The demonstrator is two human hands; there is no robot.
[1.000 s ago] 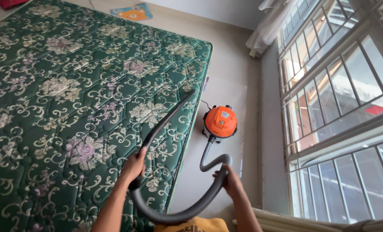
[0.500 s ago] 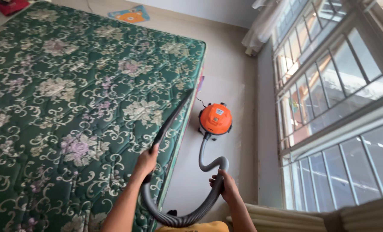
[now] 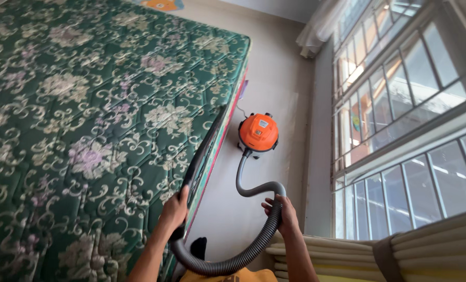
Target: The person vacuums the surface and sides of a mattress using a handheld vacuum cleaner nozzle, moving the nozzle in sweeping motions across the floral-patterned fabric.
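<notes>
Left hand (image 3: pixel 174 209) wrapped round wand (image 3: pixel 204 149), nozzle lying along mattress (image 3: pixel 86 115) edge. Right hand (image 3: pixel 281 213) gripping hose (image 3: pixel 243 256). Vacuum (image 3: pixel 258 133) on floor. Most of mattress looks uncovered yet.

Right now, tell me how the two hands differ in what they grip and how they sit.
The left hand grips the rigid black nozzle tube, which lies along the mattress edge; the right hand grips the flexible grey hose over the floor. The left hand sits by the mattress, the right hand nearer the window. Both are closed on parts of the orange vacuum.
</notes>
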